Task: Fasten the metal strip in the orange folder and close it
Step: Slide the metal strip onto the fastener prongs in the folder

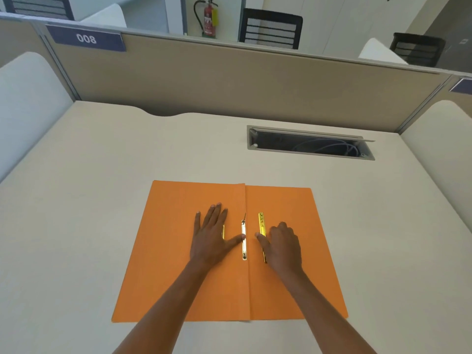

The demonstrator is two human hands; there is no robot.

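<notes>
An orange folder lies open and flat on the desk. Along its centre fold sits a pale metal fastener strip with one prong standing up at its far end. A loose gold metal strip lies just right of the fold. My left hand rests flat on the left flap, fingers spread, its thumb touching the pale strip; a bit of gold metal shows under its fingers. My right hand lies curled over the near half of the gold strip, thumb beside it.
The beige desk has an open cable slot at the back right with wires inside. Partition walls close off the back and sides. Chairs and a fire extinguisher stand beyond the partition.
</notes>
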